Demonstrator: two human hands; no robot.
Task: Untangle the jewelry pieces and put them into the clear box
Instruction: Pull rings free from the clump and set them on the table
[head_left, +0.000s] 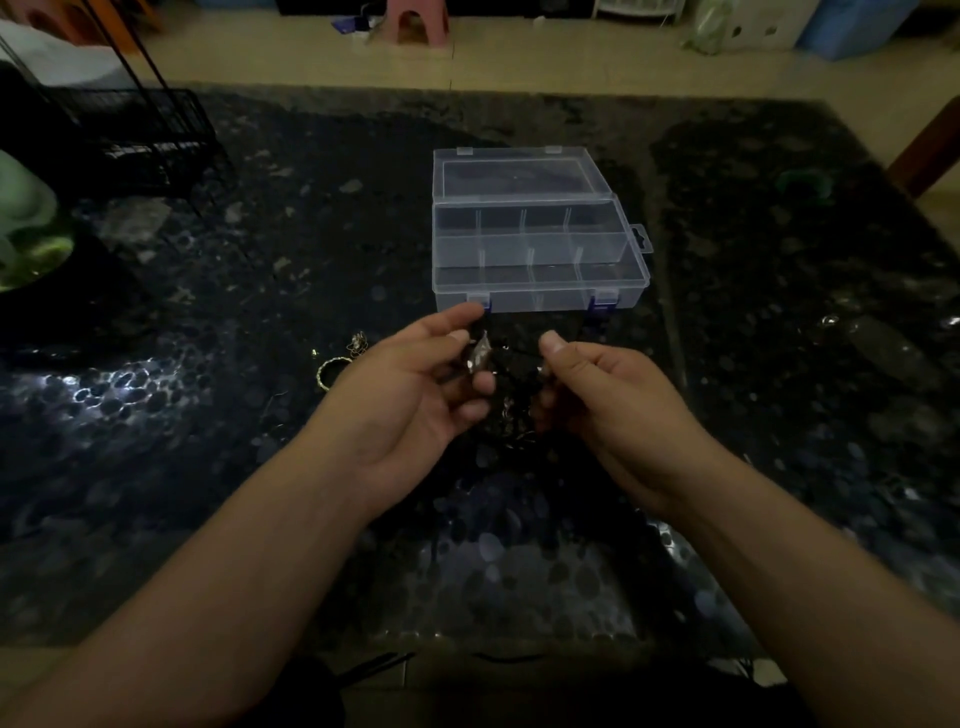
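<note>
Far left: a pale green object (23, 218) is sitting at the table's edge, blurred; beside it a black wire rack (140, 135) is standing on the dark speckled table (208, 493).
Left of centre: a gold ring-shaped piece (328, 371) is lying on the table just beside the left wrist, with a small glinting charm (357, 343) a little above it.
Left hand (415, 384): curling inward, thumb and fingers pinching a silvery leaf-shaped pendant (479, 354); held above the table.
Between the hands: a dark tangle of jewelry (511, 410) is hanging below the pendant; too dim to tell single pieces or cords apart.
Right hand (613, 400): fingers curling, thumb pressing against them, gripping part of the tangle; what exactly it is holding cannot be made out.
Clear box (540, 249): sitting on the table just beyond both hands, lid lying open and flat behind it, dividers forming compartments; all looking bare, though the plastic is hazy.
Box clasps: two blue latches (604, 301) are showing on the near wall.
Background: a pink stool (418, 21) is standing on the pale floor beyond the table.
</note>
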